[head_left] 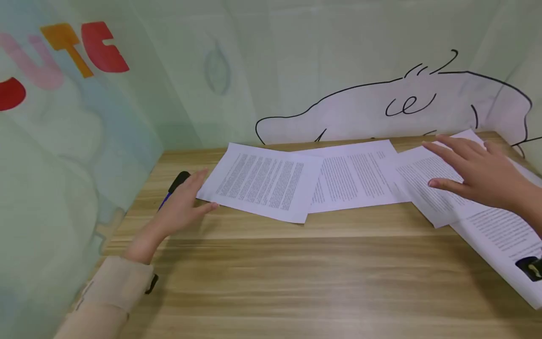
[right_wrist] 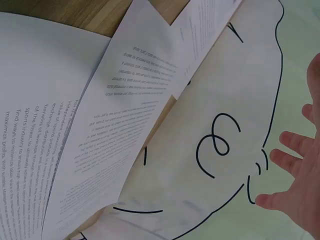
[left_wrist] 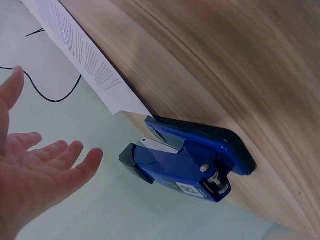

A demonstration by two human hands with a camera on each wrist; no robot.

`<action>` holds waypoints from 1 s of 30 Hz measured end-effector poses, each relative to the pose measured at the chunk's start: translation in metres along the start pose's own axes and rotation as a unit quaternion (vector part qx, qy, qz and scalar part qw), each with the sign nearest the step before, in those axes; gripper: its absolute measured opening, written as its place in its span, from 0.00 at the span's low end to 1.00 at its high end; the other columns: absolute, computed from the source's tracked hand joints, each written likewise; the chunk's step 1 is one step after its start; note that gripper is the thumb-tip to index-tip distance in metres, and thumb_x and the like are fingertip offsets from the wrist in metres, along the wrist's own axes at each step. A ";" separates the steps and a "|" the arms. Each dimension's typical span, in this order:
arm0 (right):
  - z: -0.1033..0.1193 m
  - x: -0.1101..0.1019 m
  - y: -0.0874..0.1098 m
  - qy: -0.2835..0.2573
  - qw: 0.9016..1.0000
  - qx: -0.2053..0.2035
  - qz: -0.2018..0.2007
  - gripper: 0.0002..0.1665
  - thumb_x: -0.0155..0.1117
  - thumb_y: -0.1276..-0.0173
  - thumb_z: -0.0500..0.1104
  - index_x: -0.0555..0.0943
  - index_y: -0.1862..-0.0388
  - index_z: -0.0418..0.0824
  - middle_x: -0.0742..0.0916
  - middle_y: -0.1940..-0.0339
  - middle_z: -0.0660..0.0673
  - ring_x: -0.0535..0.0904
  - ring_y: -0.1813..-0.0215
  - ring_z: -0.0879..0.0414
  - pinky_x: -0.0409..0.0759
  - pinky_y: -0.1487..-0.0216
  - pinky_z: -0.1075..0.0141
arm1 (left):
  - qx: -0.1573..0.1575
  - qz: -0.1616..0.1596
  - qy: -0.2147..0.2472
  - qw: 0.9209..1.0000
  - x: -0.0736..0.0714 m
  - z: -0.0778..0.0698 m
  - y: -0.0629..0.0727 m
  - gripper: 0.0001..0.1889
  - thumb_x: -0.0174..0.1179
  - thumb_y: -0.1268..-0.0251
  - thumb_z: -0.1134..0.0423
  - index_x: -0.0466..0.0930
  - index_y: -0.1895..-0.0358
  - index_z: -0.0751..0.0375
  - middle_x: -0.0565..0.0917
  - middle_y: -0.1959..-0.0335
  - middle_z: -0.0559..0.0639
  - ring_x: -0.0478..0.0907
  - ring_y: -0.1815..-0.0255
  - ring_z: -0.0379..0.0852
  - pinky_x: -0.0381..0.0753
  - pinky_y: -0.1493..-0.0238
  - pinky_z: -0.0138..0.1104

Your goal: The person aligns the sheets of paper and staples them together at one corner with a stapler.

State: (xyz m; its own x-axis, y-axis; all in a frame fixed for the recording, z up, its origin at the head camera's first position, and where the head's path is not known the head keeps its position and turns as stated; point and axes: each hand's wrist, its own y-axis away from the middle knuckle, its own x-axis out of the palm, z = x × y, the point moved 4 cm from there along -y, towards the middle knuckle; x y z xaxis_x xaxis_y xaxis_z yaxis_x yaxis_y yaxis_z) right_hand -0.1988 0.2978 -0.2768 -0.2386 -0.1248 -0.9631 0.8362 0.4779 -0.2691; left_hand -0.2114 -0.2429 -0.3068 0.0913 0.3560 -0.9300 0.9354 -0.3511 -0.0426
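Note:
Several printed sheets of paper lie overlapping across the back of the table: a left sheet (head_left: 262,181), a middle sheet (head_left: 353,176), and two at the right, the upper one (head_left: 432,188) over a lower one (head_left: 504,235). My left hand (head_left: 179,207) hovers by the left sheet's corner, fingers spread, holding nothing. Behind it is a blue stapler (left_wrist: 185,160), mostly hidden in the head view but plain in the left wrist view, standing near the table edge. My right hand (head_left: 482,169) is above the right sheets, fingers apart and nothing in its grasp.
The wooden table (head_left: 296,278) meets a pale cloth backdrop (head_left: 190,70) at its back and left, printed with bright letters and a line drawing. A dark band with a yellowish part (head_left: 531,268) shows at the right wrist.

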 end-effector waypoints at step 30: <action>0.048 0.061 -0.094 -0.108 0.989 -0.015 0.100 0.34 0.63 0.37 0.53 0.71 0.38 0.36 0.75 0.40 0.34 0.67 0.38 0.38 0.64 0.41 0.42 | -0.112 0.040 0.083 0.989 0.013 0.018 -0.053 0.39 0.59 0.38 0.62 0.47 0.30 0.72 0.58 0.33 0.71 0.54 0.32 0.67 0.55 0.35 0.55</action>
State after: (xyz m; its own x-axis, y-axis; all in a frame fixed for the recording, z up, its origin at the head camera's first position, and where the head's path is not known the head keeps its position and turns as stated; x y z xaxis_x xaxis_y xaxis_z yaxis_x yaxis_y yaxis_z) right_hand -0.2687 0.2038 -0.3106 0.0428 -0.2064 -0.9775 0.8403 0.5368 -0.0766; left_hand -0.2658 -0.2350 -0.3232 0.2053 0.4784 -0.8538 0.9734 -0.1902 0.1275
